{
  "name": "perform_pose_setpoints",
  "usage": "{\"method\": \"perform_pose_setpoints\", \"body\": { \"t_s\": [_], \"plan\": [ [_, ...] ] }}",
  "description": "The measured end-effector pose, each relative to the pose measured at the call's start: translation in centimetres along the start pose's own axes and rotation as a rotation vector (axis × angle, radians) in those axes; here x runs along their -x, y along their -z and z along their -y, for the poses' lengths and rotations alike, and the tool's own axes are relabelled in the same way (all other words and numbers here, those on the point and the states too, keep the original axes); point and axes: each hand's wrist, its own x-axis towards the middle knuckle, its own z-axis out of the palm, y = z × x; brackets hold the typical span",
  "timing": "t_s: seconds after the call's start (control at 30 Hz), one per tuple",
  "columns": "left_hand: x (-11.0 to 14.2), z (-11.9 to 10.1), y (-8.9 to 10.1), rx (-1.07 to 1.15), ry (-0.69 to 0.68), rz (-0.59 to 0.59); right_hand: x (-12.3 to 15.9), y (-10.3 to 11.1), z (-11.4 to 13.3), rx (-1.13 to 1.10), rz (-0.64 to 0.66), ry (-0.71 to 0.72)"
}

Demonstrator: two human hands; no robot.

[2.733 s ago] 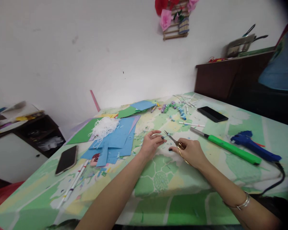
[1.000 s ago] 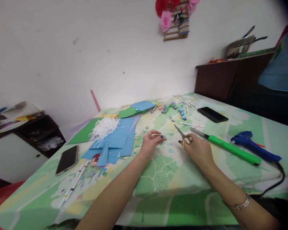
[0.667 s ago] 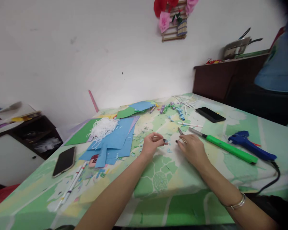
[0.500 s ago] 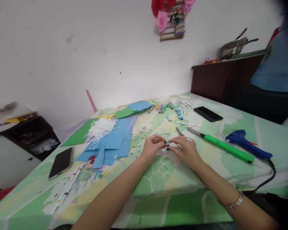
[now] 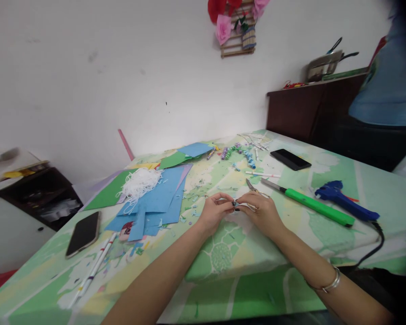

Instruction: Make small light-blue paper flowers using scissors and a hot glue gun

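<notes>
My left hand (image 5: 215, 211) and my right hand (image 5: 260, 212) meet over the near middle of the table, fingertips almost touching. Between them they pinch a small light-blue piece (image 5: 235, 204), perhaps paper, mostly hidden by the fingers. Just beyond my right hand lie small scissors (image 5: 252, 186), their handles partly covered by it. A green-handled cutter (image 5: 318, 206) with a long metal blade rests to the right. Beyond it is a blue glue gun (image 5: 347, 201) with a black cord. Tiny paper scraps (image 5: 194, 205) are scattered left of my hands.
To the left, blue paper sheets (image 5: 169, 189) carry a heap of white string (image 5: 140, 186). One phone (image 5: 84, 234) lies at the left beside white sticks (image 5: 96, 266), another phone (image 5: 291, 159) at the back right. Curled paper coils (image 5: 232, 151) sit near the wall.
My fingertips have closed in a little around the small light-blue piece, which shows less. The whole view has shifted slightly; the things on the table stay in place.
</notes>
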Motion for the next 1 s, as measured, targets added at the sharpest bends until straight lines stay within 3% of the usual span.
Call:
{"method": "perform_pose_setpoints", "body": {
  "t_s": [0.33, 1.0],
  "plan": [
    [-0.10, 0.09, 0.42, 0.031, 0.029, 0.057, -0.23, 0.35, 0.39, -0.046, 0.025, -0.048],
    [-0.08, -0.03, 0.34, 0.007, 0.013, -0.006, 0.00, 0.20, -0.01, -0.071, 0.069, -0.055]
  ]
}}
